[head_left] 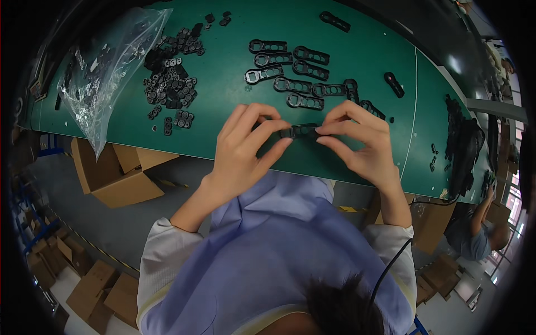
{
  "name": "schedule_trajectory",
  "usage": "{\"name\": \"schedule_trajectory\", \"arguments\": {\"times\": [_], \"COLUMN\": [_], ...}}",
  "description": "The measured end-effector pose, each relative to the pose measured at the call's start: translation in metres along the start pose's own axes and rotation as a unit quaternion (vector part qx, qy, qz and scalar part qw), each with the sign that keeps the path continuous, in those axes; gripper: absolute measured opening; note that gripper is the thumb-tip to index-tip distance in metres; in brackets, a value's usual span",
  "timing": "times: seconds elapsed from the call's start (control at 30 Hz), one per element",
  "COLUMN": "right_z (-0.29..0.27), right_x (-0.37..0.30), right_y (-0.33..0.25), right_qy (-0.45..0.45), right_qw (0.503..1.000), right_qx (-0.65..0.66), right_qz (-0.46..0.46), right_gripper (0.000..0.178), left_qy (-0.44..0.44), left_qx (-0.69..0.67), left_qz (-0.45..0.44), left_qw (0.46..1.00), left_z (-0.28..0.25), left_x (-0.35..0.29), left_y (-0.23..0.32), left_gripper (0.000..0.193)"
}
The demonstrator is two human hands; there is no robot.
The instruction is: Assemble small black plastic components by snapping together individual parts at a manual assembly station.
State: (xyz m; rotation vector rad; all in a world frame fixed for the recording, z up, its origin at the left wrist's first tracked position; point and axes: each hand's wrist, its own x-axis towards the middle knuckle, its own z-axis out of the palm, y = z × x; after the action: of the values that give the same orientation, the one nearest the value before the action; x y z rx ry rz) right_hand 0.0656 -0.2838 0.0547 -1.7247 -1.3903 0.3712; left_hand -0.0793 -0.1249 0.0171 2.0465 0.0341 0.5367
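Note:
Between my hands, just above the near edge of the green table (223,72), is a long black plastic housing (303,130) with openings along it. My left hand (244,139) pinches its left end with thumb and fingers. At the other end, the fingertips of my right hand (360,139) close on it. Whether a smaller part sits in those fingertips I cannot make out. Several like housings (292,85) lie in loose rows just beyond my hands, each with a rounded end. A pile of small black button-like parts (170,84) lies to the left.
A clear plastic bag (106,84) of parts lies at the far left, hanging over the edge. Single housings (394,84) lie farther right. A black mesh bag (469,151) sits at the right end. An open cardboard box (120,176) stands below the table; another person (480,231) is at right.

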Motion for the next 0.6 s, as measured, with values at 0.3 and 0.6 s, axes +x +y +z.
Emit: {"name": "schedule_trajectory", "arguments": {"times": [0.3, 0.6], "right_z": [0.023, 0.018], "right_x": [-0.006, -0.010], "right_y": [0.016, 0.011], "right_qy": [0.004, 0.017], "right_qw": [0.998, 0.973], "right_qx": [0.002, -0.227], "right_qz": [0.057, -0.044], "right_gripper": [0.020, 0.024], "left_qy": [-0.027, -0.029], "left_qx": [0.155, 0.299], "left_qz": [0.091, 0.139], "left_qw": [0.983, 0.944], "left_z": [0.007, 0.006], "left_x": [-0.005, -0.006], "left_y": [-0.018, -0.013], "left_gripper": [0.026, 0.031]}}
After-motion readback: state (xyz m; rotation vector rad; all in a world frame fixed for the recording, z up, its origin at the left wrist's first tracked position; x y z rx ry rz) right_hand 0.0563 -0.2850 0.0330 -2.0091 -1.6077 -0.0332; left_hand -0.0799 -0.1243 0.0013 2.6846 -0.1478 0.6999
